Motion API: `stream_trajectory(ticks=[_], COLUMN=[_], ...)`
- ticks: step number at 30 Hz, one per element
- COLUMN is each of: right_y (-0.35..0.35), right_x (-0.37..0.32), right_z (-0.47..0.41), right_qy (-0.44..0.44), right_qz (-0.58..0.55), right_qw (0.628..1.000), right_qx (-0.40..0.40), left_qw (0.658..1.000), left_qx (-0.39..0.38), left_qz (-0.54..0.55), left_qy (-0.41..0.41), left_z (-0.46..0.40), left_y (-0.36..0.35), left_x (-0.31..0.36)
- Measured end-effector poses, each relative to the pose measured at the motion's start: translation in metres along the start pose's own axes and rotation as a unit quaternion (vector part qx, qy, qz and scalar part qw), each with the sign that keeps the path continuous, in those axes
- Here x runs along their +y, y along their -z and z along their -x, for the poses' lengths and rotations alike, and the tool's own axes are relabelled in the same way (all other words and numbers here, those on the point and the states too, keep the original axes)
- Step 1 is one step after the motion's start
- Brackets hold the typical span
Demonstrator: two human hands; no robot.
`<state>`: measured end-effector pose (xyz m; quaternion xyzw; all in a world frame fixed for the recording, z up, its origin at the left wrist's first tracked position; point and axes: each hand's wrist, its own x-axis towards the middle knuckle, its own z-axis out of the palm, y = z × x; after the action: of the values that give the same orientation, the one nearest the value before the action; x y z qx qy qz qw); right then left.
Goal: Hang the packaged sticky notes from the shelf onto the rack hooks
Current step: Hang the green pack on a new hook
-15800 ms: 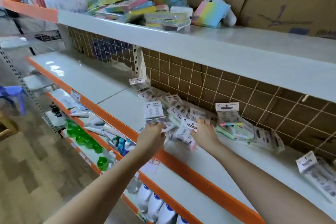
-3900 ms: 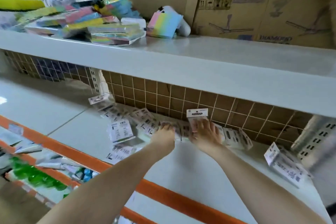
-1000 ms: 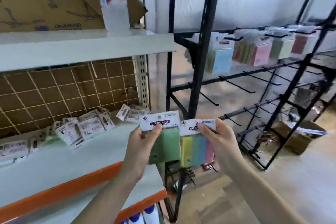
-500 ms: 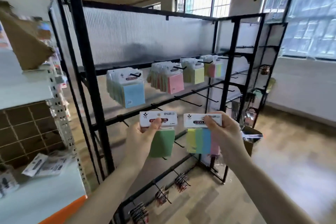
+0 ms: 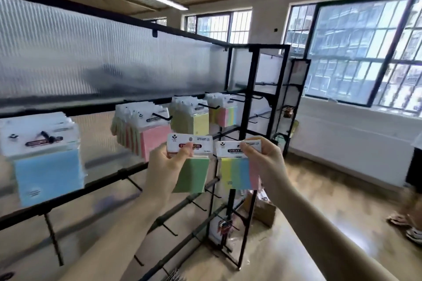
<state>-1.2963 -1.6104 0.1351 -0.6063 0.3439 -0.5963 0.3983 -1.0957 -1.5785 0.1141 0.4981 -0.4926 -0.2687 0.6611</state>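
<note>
Both hands raised in front of the black rack [image 5: 247, 107], each gripping one pack by its white header card. Left hand [image 5: 163, 167]: thumb pressed over the card's printed front, fingers curled behind, holding the green sticky-note pack [image 5: 193, 174]. Right hand [image 5: 266, 163]: thumb on the card, fingers wrapped behind it, holding the multicolour pack [image 5: 239, 172] with yellow, green, blue and pink strips. The two packs hang side by side, nearly touching, not on any hook. Compared with half a second ago the view has swung further right and closer to the rack: the white-and-orange shelf and its pegboard, at the left edge then, are out of sight, and the hung stock looms larger. Grips and pack positions relative to each other unchanged. On the upper rail, blue packs [image 5: 49, 172] hang at far left, pink packs [image 5: 148, 138] just behind the left hand, yellow packs [image 5: 195, 122] and mixed packs [image 5: 225, 113] beyond. Bare hooks [image 5: 171, 230] jut from the lower rails below the hands. Sandalled feet [image 5: 408, 227] at right edge, large windows [image 5: 365, 57] behind
</note>
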Motion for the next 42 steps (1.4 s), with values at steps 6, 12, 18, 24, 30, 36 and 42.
stream_trajectory(ticks=[6,12,18,24,30,36,42], right_y=[0.024,0.045,0.064,0.090,0.105,0.099,0.091], right_x=[0.031,0.065,0.094,0.120,0.134,0.143,0.151], right_z=[-0.072,-0.123,-0.181,-0.250,-0.312,-0.338,-0.352], right_qy=[0.011,-0.004,-0.011,-0.010,0.020,0.018,-0.023], right_qz=[0.009,-0.023,-0.068,-0.100,-0.097,-0.121,-0.151], right_qw=[1.000,1.000,0.996,0.991,0.983,0.971,0.960], right_qx=[-0.001,-0.011,-0.050,-0.093,-0.157,-0.206,-0.235], left_qw=[1.000,1.000,0.999,0.998,0.998,0.996,0.988], left_qx=[-0.017,-0.006,0.013,-0.013,0.040,0.091,0.125], left_qz=[0.014,0.019,-0.010,0.004,-0.032,-0.014,-0.076], left_qy=[-0.015,-0.019,-0.040,-0.056,-0.027,-0.021,-0.046], left_z=[-0.066,-0.094,-0.117,-0.141,-0.176,-0.188,-0.201], left_y=[-0.049,-0.079,-0.112,-0.168,-0.225,-0.253,-0.262], left_x=[-0.023,-0.037,-0.044,-0.042,-0.045,-0.047,-0.048])
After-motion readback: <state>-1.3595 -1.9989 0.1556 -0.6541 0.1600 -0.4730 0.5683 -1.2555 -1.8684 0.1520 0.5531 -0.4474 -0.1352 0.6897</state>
